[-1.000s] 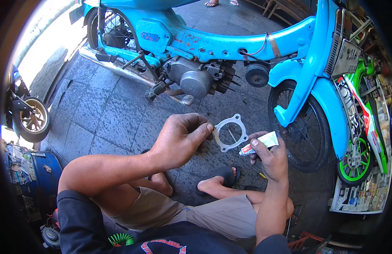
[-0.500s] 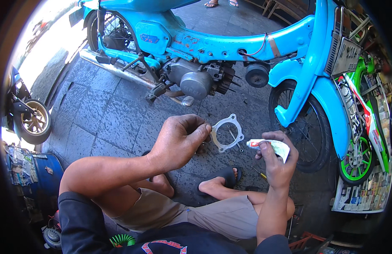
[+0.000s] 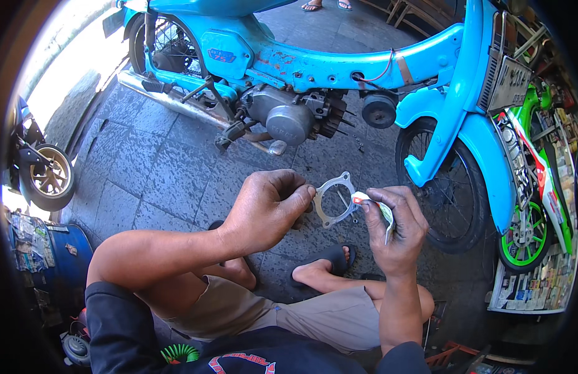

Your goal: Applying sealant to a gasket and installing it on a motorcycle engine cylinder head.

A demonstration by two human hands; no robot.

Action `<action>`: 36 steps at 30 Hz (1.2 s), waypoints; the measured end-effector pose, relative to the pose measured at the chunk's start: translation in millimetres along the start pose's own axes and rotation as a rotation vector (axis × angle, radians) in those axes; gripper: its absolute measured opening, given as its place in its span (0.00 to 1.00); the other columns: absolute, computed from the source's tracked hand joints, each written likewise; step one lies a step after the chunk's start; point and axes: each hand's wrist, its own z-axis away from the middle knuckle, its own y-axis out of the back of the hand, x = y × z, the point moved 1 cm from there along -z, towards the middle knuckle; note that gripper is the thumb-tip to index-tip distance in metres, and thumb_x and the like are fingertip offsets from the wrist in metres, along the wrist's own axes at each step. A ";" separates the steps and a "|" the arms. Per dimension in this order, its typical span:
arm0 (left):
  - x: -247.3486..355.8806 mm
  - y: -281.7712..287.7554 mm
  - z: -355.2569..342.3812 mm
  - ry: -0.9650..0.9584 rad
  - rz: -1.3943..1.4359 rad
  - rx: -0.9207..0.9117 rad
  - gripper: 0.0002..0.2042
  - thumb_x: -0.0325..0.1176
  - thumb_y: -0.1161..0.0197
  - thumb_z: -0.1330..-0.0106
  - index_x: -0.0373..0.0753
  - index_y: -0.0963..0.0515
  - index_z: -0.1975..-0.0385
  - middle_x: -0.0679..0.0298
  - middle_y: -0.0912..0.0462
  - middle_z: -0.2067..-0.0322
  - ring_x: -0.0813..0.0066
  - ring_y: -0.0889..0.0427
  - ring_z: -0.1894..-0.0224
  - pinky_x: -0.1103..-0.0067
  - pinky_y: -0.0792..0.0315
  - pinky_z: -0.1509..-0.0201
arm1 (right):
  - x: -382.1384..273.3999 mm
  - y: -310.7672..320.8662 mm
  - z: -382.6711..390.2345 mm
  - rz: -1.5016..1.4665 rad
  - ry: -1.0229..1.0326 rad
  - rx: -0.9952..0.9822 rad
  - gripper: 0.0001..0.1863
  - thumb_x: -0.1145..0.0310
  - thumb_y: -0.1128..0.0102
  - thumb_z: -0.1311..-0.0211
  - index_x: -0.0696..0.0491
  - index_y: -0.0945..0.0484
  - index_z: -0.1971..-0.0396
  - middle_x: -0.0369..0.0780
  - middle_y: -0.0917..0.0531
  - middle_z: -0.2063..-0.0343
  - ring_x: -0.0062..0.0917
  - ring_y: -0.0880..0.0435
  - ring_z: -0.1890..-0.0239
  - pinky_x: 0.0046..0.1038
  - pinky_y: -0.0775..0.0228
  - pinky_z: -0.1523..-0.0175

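My left hand (image 3: 270,209) pinches the left edge of a flat metal gasket (image 3: 322,219), a ring with bolt-hole ears and a large round opening. In my right hand (image 3: 398,227) is a crumpled, squeezed tube (image 3: 385,215), white and green with a reddish part. The tube's tip lies at the ring's right side and seems to touch it, hiding the ear there. Beyond both hands stands a light blue motorcycle (image 3: 357,62) with its engine (image 3: 283,118) exposed; studs stick out to the right where the cylinder sits.
Small metal parts lie on the dark tiled floor (image 3: 158,168) behind the ring. A blue drum (image 3: 67,249) and another vehicle's wheel (image 3: 47,179) are at the left. A green-wheeled motorbike (image 3: 526,240) and a display case (image 3: 532,290) stand right. Another person's feet (image 3: 326,5) show at the top.
My right hand has moved left and a little up, bringing the tube's tip to the ring's right side. The left hand and ring have barely shifted.
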 end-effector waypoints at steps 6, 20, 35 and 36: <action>-1.1 -0.2 0.0 0.015 0.065 0.048 0.14 0.34 0.38 0.26 0.25 0.17 0.61 0.60 0.16 0.75 0.81 0.21 0.73 0.75 0.24 0.69 | -5.2 3.5 4.0 -0.021 -0.065 -0.099 0.08 0.82 0.30 0.42 0.60 0.15 0.63 0.44 0.15 0.67 0.29 0.14 0.66 0.28 0.24 0.62; -3.4 -2.2 -2.2 0.016 0.031 0.044 0.14 0.34 0.37 0.27 0.25 0.17 0.60 0.57 0.14 0.74 0.80 0.20 0.71 0.73 0.23 0.67 | -2.3 7.8 1.6 -0.026 -0.145 -0.041 0.07 0.81 0.31 0.42 0.62 0.16 0.63 0.44 0.15 0.69 0.26 0.15 0.67 0.26 0.25 0.61; -4.7 -0.3 -1.4 -0.038 -0.012 0.031 0.13 0.33 0.38 0.26 0.26 0.18 0.61 0.58 0.15 0.73 0.80 0.20 0.72 0.75 0.22 0.68 | 4.0 -1.8 -14.7 -0.003 -0.102 -0.034 0.06 0.78 0.31 0.40 0.61 0.15 0.63 0.43 0.15 0.68 0.28 0.14 0.67 0.27 0.24 0.61; -4.7 0.6 -1.3 -0.013 0.002 0.053 0.13 0.34 0.37 0.27 0.25 0.17 0.61 0.58 0.15 0.74 0.80 0.20 0.71 0.73 0.23 0.67 | 6.5 0.6 -12.9 0.008 -0.131 -0.065 0.06 0.77 0.31 0.39 0.62 0.16 0.63 0.43 0.15 0.68 0.26 0.15 0.67 0.26 0.25 0.61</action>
